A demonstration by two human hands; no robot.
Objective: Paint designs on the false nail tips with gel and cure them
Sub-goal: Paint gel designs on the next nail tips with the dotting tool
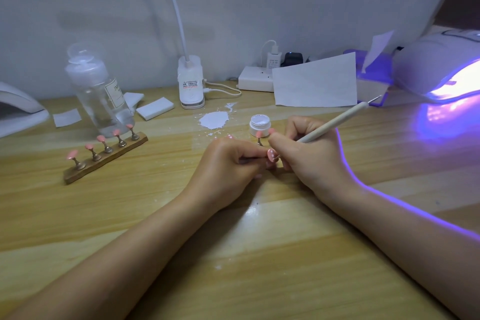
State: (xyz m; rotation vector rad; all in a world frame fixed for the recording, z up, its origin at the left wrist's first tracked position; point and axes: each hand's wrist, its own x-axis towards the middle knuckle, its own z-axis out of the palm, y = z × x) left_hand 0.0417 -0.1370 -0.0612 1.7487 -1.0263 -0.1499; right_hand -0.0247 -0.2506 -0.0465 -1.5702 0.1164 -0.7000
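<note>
My left hand (228, 161) pinches a small metal stand carrying a pink false nail tip (271, 155) with white dots. My right hand (304, 150) grips a beige dotting pen (335, 121), its fine metal point touching the pink tip. Just behind my hands stands another pink tip on a stand (259, 135) and an open white gel pot (260, 125). A wooden holder (104, 157) at the left carries several pink tips on stands. A UV lamp (441, 70) glows violet at the right.
A clear liquid bottle (100, 91) stands behind the holder. White wipes (154, 108), a white clip-on lamp base (191, 83), a power strip (255, 78), a paper sheet (315, 83) and a white spill patch (214, 119) lie along the back of the wooden table (233, 254). Another lamp (18, 109) sits far left.
</note>
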